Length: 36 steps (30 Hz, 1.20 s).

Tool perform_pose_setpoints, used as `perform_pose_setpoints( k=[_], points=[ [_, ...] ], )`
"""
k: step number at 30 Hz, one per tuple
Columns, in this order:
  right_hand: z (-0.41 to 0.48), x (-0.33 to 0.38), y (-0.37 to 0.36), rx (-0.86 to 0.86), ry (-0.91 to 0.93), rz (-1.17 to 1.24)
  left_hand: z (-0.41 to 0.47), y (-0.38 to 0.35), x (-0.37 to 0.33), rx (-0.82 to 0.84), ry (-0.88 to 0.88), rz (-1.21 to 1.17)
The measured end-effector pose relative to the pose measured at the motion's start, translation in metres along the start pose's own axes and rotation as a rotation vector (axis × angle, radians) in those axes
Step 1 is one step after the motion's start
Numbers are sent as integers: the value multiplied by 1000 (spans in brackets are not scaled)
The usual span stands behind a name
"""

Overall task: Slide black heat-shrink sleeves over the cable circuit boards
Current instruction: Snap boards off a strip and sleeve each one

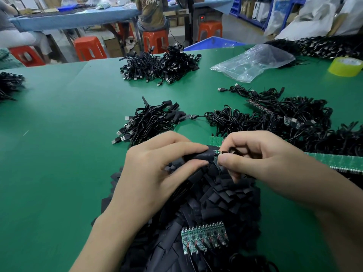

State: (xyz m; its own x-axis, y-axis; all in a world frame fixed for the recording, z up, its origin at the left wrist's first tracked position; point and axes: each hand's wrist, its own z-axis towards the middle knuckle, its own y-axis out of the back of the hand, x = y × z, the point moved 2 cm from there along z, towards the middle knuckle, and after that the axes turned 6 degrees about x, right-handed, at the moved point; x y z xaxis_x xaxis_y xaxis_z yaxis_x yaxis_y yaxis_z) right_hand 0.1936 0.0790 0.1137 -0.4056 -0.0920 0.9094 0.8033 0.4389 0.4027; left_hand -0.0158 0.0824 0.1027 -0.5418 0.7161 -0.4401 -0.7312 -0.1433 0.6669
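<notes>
Green worktable (59, 154), orange stools (89, 48) beyond

Left hand (157, 167) has a black sleeve (204, 155) pinched between thumb and forefinger. Right hand (261, 160) pinches the little green circuit board (216, 153) right at the sleeve's mouth, so only a sliver of green shows between the two. Both hands hover over a big pile of loose sleeves (225, 199) at the near edge of the green tabletop (59, 154), with a strip of wired boards (204, 240) lying on top of that pile. There's a cable bundle (153, 120) just beyond the hands and another cable heap (159, 65) at the far edge. A tangle of cables (284, 118) sprawls toward the right edge. A clear plastic bag (253, 61) and a yellow tape roll (345, 66) sit near the far right corner.
</notes>
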Motion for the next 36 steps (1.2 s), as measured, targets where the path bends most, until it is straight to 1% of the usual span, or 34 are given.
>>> perform_pose_setpoints(
  k=[4,9,13,18,21,24,28,36],
  points=[
    [-1,2,1,20,3,71,0,2,0,-17,-17,-25],
    [-2,5,0,17,-10,69,1,2,1,5,-14,-63],
    [-2,5,-2,0,-32,62,0,-1,2,24,-24,-47],
    [-1,5,-4,19,-37,40,0,-4,1,40,-54,-26],
    [0,6,-3,20,-20,65,0,-1,2,15,-39,-24],
    [-1,5,0,-16,9,114,0,2,2,-22,-29,-4],
    [-1,5,1,-42,49,106,0,2,-1,-52,-25,-6],
    [0,7,-4,-53,37,145,0,-1,-5,-51,-70,-7]
  ],
)
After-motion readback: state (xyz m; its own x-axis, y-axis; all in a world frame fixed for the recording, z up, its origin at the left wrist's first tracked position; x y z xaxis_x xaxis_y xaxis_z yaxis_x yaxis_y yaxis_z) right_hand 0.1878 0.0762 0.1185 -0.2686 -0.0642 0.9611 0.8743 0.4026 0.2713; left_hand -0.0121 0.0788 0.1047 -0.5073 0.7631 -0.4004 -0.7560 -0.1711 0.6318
